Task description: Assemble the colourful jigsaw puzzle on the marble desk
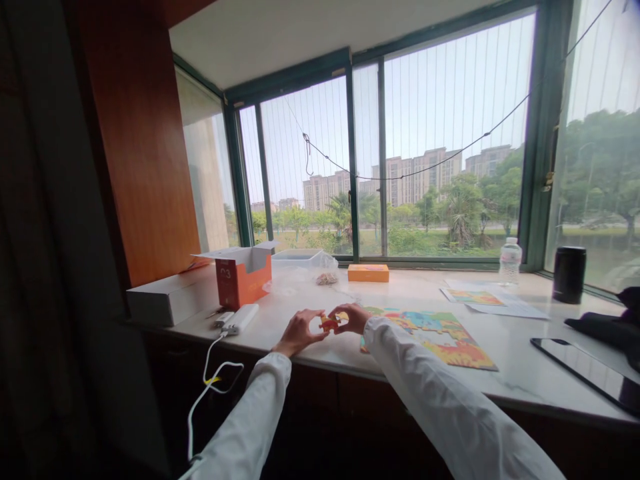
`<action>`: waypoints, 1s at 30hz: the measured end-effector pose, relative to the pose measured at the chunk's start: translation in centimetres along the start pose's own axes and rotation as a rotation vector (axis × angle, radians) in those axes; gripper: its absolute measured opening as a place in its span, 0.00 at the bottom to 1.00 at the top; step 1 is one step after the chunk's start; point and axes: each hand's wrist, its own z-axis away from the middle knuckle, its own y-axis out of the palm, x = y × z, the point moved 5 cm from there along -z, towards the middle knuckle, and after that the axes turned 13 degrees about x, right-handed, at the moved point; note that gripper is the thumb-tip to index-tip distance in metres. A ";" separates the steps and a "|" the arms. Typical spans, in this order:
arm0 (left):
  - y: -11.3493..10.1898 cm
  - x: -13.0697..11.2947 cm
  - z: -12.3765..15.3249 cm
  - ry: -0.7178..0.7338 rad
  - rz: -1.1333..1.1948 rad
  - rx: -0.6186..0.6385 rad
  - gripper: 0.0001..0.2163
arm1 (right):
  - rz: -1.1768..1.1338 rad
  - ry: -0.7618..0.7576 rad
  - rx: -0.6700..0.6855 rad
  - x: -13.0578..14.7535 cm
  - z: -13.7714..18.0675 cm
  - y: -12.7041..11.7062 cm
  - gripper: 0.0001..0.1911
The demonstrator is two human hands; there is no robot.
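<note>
Between my two hands, just above the front of the sill, are small red and yellow jigsaw puzzle pieces [329, 324]; whether they are joined I cannot tell. My left hand [300, 331] pinches them from the left with thumb and fingers. From the right, my right hand [353, 319] grips with its fingertips, closed on a yellow and red part. Beside and partly behind my right forearm lies a colourful jigsaw puzzle [465, 343], partly assembled, with a pale gap in its middle. My right sleeve hides some of it.
An open red box [243, 273] and a white power strip [241, 320] with a cable stand left. Behind are an orange box [368, 273] and a bag of small pieces [327, 278]. Rightward are picture sheets [493, 301], a bottle [510, 260], a black cup [569, 274] and a tablet [585, 370].
</note>
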 end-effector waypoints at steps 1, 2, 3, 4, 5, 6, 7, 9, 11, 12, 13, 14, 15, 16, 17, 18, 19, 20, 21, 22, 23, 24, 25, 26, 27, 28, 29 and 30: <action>0.1 -0.7 -0.3 0.022 0.007 -0.012 0.24 | 0.005 -0.015 0.003 0.1 0.6 -0.6 0.25; 0.2 -1.4 -0.8 0.045 0.016 -0.021 0.24 | 0.000 -0.031 0.004 0.1 1.4 -1.3 0.24; 0.4 -2.3 -1.4 0.068 0.028 -0.028 0.24 | -0.012 -0.048 0.002 0.0 2.4 -2.0 0.22; 0.7 -3.2 -2.1 0.091 0.043 -0.032 0.24 | -0.026 -0.064 0.000 0.0 3.4 -2.9 0.21; 0.9 -4.1 -3.0 0.110 0.061 -0.035 0.24 | -0.042 -0.073 -0.009 -0.2 4.6 -3.9 0.20; 1.3 -5.1 -3.9 0.124 0.081 -0.036 0.24 | -0.052 -0.067 -0.017 -0.5 5.9 -4.9 0.19; 1.7 -6.1 -5.0 0.142 0.099 -0.031 0.24 | -0.053 -0.050 -0.023 -0.9 7.2 -6.0 0.20; 2.7 -8.2 -7.2 0.188 0.124 -0.008 0.25 | -0.037 -0.005 -0.041 -1.9 10.0 -8.0 0.21; 3.9 -10.3 -9.4 0.235 0.150 0.033 0.27 | -0.022 0.048 -0.064 -3.0 12.8 -9.8 0.22; 4.5 -11.3 -10.5 0.255 0.162 0.050 0.27 | -0.022 0.074 -0.075 -3.6 14.1 -10.4 0.22; 5.1 -12.3 -11.4 0.274 0.168 0.066 0.27 | -0.022 0.098 -0.084 -4.1 15.4 -11.0 0.23; 5.8 -13.2 -12.3 0.291 0.170 0.085 0.26 | -0.020 0.121 -0.091 -4.6 16.7 -11.3 0.22; 6.5 -14.0 -13.0 0.307 0.169 0.108 0.26 | -0.017 0.145 -0.095 -5.1 17.8 -11.6 0.22; 7.2 -14.7 -13.7 0.321 0.165 0.135 0.26 | -0.012 0.168 -0.096 -5.6 18.9 -11.7 0.22; 7.9 -15.4 -14.3 0.333 0.160 0.166 0.26 | -0.008 0.190 -0.097 -6.0 19.8 -11.7 0.21; 8.6 -15.9 -14.8 0.342 0.155 0.197 0.25 | -0.007 0.210 -0.101 -6.5 20.7 -11.7 0.21; 9.2 -16.3 -15.2 0.348 0.150 0.226 0.25 | -0.009 0.226 -0.105 -6.9 21.4 -11.6 0.21; 9.8 -16.7 -15.5 0.353 0.147 0.252 0.25 | -0.016 0.235 -0.109 -7.3 22.0 -11.5 0.21; 10.4 -16.9 -15.7 0.359 0.146 0.276 0.25 | -0.023 0.242 -0.114 -7.7 22.6 -11.4 0.21; 10.9 -17.1 -15.9 0.364 0.147 0.297 0.24 | -0.030 0.248 -0.120 -8.1 23.0 -11.2 0.21; 11.4 -17.3 -16.0 0.368 0.150 0.314 0.24 | -0.034 0.253 -0.125 -8.4 23.4 -11.0 0.21; 11.9 -17.3 -16.1 0.367 0.155 0.327 0.23 | -0.038 0.257 -0.132 -8.8 23.7 -10.8 0.21; 12.3 -17.3 -16.2 0.363 0.162 0.336 0.22 | -0.041 0.262 -0.139 -9.1 23.9 -10.6 0.21; 12.7 -17.2 -16.2 0.357 0.170 0.342 0.21 | -0.043 0.268 -0.149 -9.4 24.1 -10.3 0.20; 13.0 -17.1 -16.1 0.353 0.179 0.347 0.21 | -0.047 0.272 -0.161 -9.6 24.2 -10.1 0.20; 13.3 -17.0 -16.1 0.354 0.186 0.353 0.20 | -0.052 0.272 -0.172 -9.8 24.3 -9.8 0.20; 13.5 -16.9 -16.0 0.359 0.192 0.358 0.19 | -0.061 0.270 -0.181 -10.0 24.4 -9.5 0.20; 13.7 -16.8 -15.9 0.364 0.196 0.362 0.18 | -0.073 0.266 -0.186 -10.1 24.4 -9.3 0.20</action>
